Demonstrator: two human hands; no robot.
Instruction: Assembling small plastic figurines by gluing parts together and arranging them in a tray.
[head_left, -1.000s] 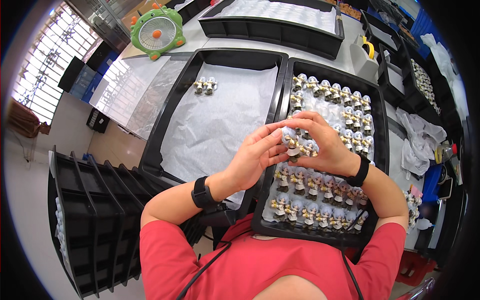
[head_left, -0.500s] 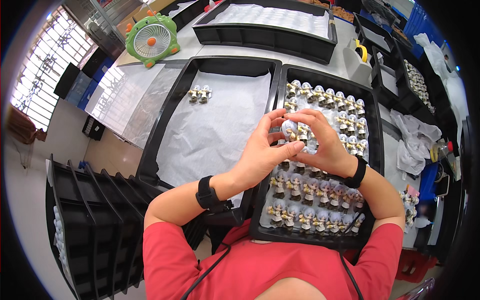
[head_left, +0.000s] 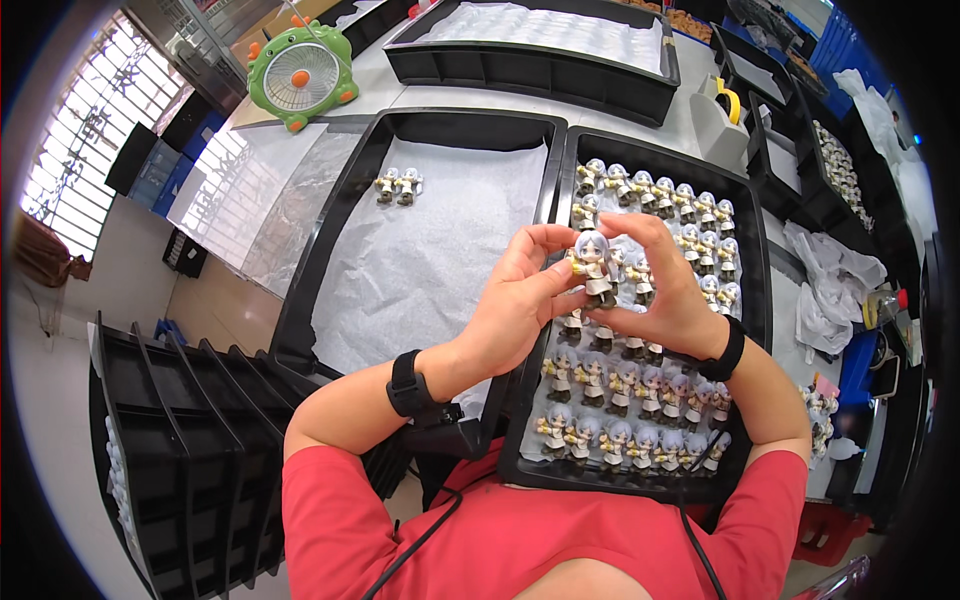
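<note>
Two hands: left hand (head_left: 520, 300) and right hand (head_left: 665, 300) pinch one grey-haired figurine (head_left: 593, 265), fingertips closed on it, above the right tray (head_left: 752, 250).
Drop risk: a slip would likely topple the packed figurines (head_left: 620, 385) below.
Left tray (head_left: 330, 260): two figurines (head_left: 397, 185) only.

Both hands, left (head_left: 520, 300) & right (head_left: 672, 295), grip grey-haired figurine (head_left: 594, 264) over black tray (head_left: 757, 262) w/ figurine rows
</note>
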